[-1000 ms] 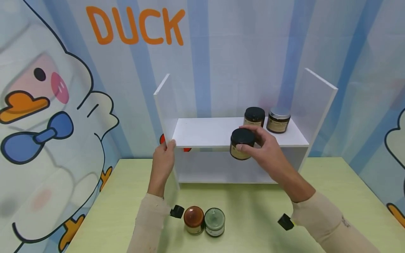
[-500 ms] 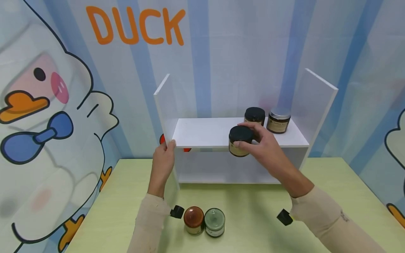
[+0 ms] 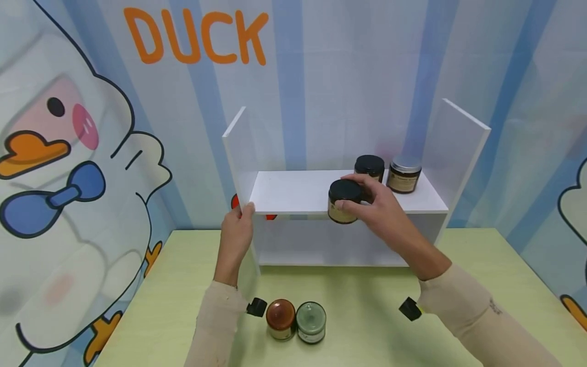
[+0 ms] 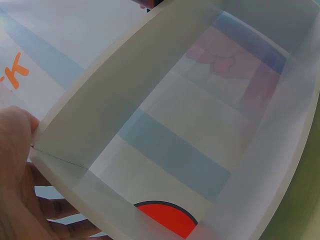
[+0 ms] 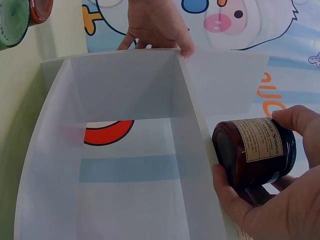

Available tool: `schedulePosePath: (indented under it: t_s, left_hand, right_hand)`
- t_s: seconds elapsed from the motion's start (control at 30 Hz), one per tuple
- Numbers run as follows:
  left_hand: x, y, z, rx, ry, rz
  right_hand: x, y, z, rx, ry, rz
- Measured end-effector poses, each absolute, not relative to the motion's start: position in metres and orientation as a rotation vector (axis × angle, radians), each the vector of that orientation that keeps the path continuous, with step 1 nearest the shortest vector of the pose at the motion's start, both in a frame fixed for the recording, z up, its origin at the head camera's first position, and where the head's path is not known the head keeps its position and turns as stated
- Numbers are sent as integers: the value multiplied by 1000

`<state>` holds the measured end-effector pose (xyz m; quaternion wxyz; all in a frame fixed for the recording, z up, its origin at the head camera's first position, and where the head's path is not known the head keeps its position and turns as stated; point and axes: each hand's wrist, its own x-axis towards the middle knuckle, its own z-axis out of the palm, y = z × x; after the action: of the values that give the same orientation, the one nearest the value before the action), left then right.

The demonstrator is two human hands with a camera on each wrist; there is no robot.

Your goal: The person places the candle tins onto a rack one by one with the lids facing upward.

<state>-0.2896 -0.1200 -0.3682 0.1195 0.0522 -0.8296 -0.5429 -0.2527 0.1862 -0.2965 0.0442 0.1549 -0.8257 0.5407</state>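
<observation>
One upright jar [image 3: 344,202], lid up, gripped by right hand [image 3: 380,211].

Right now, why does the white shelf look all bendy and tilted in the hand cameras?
In both wrist views the wide lens curves the white shelf and the camera sits tilted; in the head view its edges run straight. In the left wrist view the left hand is close and blurry. The jar label stays fairly sharp in the right wrist view.

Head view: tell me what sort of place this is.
Probably a staged recording set, not a home. A cartoon duck backdrop printed with DUCK wraps the pale green table, and a bare white shelf unit holds a few jars, one in the right hand.
</observation>
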Motion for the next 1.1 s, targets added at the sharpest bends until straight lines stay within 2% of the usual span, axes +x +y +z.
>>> schedulePosePath:
  t_s: [1.1]
  left_hand:
    - [-290,-120,-367,149,-2428,-1604]
  right_hand:
    - [-268,191,-264,567,-2795,1420]
